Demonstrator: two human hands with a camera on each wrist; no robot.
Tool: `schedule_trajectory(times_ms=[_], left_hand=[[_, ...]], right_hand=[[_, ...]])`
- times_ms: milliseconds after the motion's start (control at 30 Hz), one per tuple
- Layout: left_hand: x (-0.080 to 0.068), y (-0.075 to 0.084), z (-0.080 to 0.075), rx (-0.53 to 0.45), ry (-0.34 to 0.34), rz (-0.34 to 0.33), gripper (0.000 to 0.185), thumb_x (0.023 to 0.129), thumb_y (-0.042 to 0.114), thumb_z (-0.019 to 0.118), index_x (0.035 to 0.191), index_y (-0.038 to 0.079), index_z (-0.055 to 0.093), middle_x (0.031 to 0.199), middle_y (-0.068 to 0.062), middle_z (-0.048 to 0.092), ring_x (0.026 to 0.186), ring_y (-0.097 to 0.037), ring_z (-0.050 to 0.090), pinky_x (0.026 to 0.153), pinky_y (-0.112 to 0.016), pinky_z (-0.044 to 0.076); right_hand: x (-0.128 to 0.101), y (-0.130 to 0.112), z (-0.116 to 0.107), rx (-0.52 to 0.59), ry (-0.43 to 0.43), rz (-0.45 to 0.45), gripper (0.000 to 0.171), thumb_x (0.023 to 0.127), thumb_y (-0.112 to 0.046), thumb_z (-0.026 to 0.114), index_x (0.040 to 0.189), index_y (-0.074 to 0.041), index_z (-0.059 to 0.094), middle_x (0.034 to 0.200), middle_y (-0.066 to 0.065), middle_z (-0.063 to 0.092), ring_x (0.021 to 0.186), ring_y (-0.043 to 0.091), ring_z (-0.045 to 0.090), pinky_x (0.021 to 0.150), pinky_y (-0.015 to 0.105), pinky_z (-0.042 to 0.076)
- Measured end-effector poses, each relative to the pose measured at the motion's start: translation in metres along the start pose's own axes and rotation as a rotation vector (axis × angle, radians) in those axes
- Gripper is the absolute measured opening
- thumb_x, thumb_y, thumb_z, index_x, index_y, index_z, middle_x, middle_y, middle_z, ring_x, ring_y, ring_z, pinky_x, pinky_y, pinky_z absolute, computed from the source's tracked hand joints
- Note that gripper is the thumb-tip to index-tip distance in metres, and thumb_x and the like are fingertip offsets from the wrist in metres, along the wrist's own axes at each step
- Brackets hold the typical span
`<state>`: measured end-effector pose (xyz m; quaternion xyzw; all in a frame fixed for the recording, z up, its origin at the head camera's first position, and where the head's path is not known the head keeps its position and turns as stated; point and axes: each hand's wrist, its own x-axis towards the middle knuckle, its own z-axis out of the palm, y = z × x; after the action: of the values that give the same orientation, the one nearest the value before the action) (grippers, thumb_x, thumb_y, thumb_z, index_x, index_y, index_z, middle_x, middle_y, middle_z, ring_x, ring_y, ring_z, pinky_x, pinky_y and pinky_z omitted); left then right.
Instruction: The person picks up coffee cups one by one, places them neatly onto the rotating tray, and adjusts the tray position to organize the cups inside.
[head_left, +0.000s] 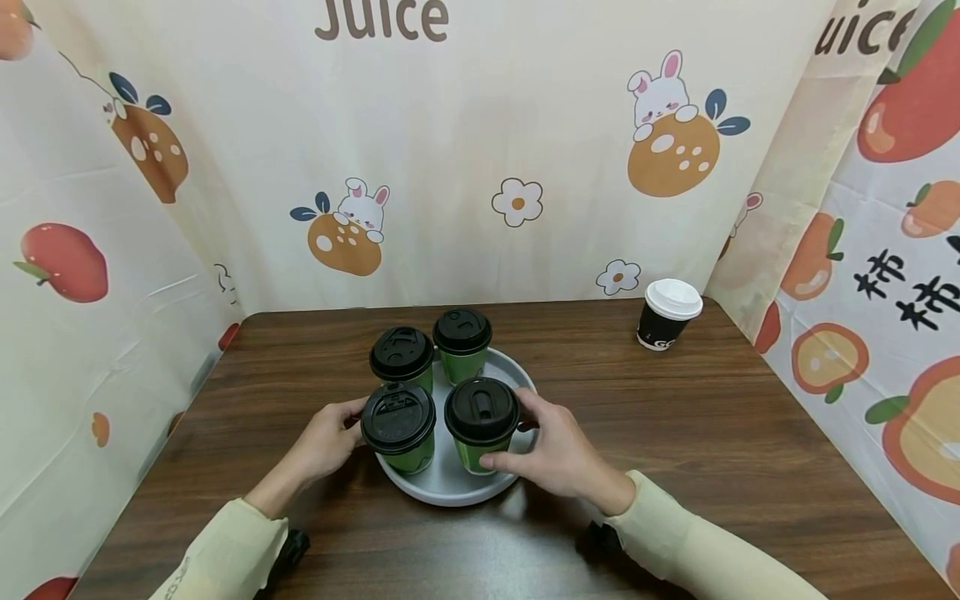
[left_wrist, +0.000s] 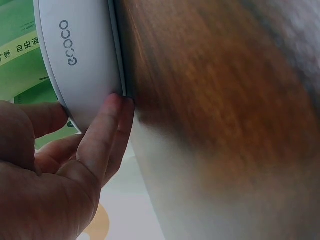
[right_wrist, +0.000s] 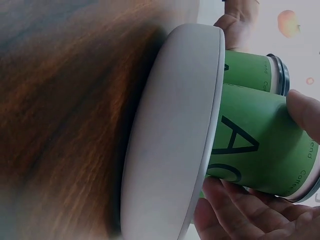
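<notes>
— Four green cups (head_left: 438,392) with black lids, standing upright in two rows on round grey tray (head_left: 450,492). Agreed?

— Agreed. Tray near middle of wooden surface (head_left: 712,417), towards the near edge. Appears to rest flat on it in both wrist views; no gap to be seen.

— Left hand (head_left: 326,442)?

— At tray's left rim. Fingers (left_wrist: 107,130) pressed against outer wall of tray (left_wrist: 85,65), thumb over the rim on the inner side. Grip narrow, pinching the rim.

— Right hand (head_left: 558,454)?

— At right rim, curled round it. Fingers (right_wrist: 240,210) along edge of tray (right_wrist: 175,140), thumb tip touching side of front right cup (right_wrist: 260,145). Grip closed on tray, cup brushed rather than held, as far as can be told.

— Anything else about?

— Black cup (head_left: 667,315) with white lid, far right, well apart from tray. Printed fruit-and-rabbit backdrop (head_left: 517,200) on three sides.

— Progress, as a judgement?

— Loading looks done: all four places on tray filled. Both rims taken hold of. Lift not begun; carrying and setting down yet to do. Black cup untouched.
</notes>
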<state>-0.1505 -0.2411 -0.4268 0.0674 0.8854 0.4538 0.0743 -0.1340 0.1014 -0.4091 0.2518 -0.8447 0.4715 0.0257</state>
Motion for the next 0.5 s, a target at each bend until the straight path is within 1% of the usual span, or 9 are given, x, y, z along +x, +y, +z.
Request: schedule_trajectory(times_ms=[233, 500], left_hand=[[-0.0001, -0.0004, 0.0, 0.007, -0.002, 0.002, 0.043, 0.105, 0.01, 0.059, 0.146, -0.002, 0.054, 0.121, -0.016, 0.07, 0.098, -0.018, 0.066, 0.076, -0.027, 0.055], [0.0004, -0.0023, -0.0008, 0.012, -0.005, 0.001, 0.044, 0.105, 0.01, 0.059, 0.147, -0.002, 0.053, 0.122, -0.016, 0.069, 0.101, -0.02, 0.066, 0.078, -0.028, 0.055]], right_hand=[[-0.002, -0.0003, 0.0034, 0.011, -0.019, -0.027, 0.068, 0.072, -0.036, 0.095, 0.131, -0.024, 0.063, 0.113, -0.018, 0.071, 0.099, 0.009, 0.067, 0.086, 0.041, 0.056], [-0.0036, 0.0005, 0.0055, 0.052, -0.049, -0.058, 0.067, 0.072, -0.033, 0.095, 0.131, -0.023, 0.063, 0.115, -0.016, 0.071, 0.099, 0.009, 0.067, 0.084, 0.046, 0.057]])
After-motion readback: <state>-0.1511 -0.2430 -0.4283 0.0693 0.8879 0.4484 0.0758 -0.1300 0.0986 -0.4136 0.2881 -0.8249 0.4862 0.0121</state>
